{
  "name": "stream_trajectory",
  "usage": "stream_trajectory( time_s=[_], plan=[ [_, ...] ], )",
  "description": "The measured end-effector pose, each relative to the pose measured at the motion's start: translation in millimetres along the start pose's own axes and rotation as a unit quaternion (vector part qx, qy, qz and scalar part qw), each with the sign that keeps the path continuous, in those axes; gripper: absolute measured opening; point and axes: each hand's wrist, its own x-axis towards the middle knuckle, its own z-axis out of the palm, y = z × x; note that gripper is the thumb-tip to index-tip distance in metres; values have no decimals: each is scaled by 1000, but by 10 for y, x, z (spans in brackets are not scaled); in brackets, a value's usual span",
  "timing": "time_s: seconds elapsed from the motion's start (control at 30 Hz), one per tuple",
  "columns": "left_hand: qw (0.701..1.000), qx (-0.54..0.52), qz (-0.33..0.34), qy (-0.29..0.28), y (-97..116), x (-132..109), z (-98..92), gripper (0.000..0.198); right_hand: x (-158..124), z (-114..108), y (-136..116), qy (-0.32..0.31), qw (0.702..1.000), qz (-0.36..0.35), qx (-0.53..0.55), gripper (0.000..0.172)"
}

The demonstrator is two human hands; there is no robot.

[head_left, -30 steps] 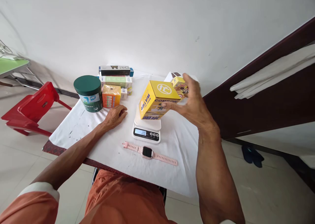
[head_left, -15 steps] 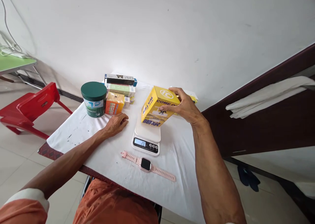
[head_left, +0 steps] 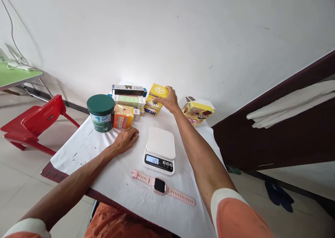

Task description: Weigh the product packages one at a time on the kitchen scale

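My right hand [head_left: 169,99] reaches to the far side of the table and grips a yellow box [head_left: 156,98], which sits against the stacked long boxes [head_left: 129,95] by the wall. My left hand [head_left: 126,139] rests loosely curled and palm down on the white tablecloth [head_left: 78,149], holding nothing, just in front of an orange carton [head_left: 123,116]. A white kitchen scale [head_left: 160,150] stands bare in the middle, its display lit. A pink smartwatch [head_left: 160,186] lies flat in front of the scale.
A dark green tub [head_left: 101,112] stands left of the orange carton. A yellow snack box [head_left: 197,112] leans at the far right against a white box. Red plastic chairs [head_left: 31,121] stand left of the table. A dark wooden door lies to the right.
My right hand carried the yellow box from above the scale to the back of the table beside the stacked boxes. The scale's platform is bare and its reading changed. My left hand stayed put.
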Motion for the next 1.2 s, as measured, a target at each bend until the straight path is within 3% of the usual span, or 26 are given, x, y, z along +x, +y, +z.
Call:
stream_trajectory(
  time_s=[0.2, 0.37, 0.53, 0.63, 0.73, 0.83, 1.0, 1.07, 1.13, 1.2],
  plan=[
    [1000, 10, 1, -16, 11, 18, 8, 16, 101, 44, 140, -55, 997, -10, 54, 111],
    [1000, 13, 0, -18, 6, 10, -24, 16, -41, -170, 272, -87, 995, 12, 45, 122],
    [1000, 17, 9, -17, 12, 2, -40, 15, -50, -828, 483, -11, 987, -55, -148, 99],
    [1000, 15, 9, -10, 3, 5, -35, 15, -102, -1179, 669, -65, 960, 3, -274, 101],
    [1000, 15, 13, -9, -9, 9, -30, 15, -274, -1299, 831, -113, 931, 21, -346, 90],
    [1000, 14, 15, -13, -17, 10, -29, 15, -467, -1302, 902, -93, 921, -22, -378, 73],
    [1000, 15, 16, -12, -22, 14, -20, 16, -599, -1528, 830, -107, 902, -28, -417, 40],
    [1000, 14, 19, -15, -20, 15, -18, 16, -612, -1700, 736, -82, 915, -54, -392, 40],
    [999, 15, 19, -21, -12, 15, -21, 16, -644, -1860, 576, -44, 940, -99, -324, 51],
    [999, 21, 18, -25, -1, 14, -29, 15, -721, -1960, 344, -49, 959, -127, -248, 52]
  ],
)
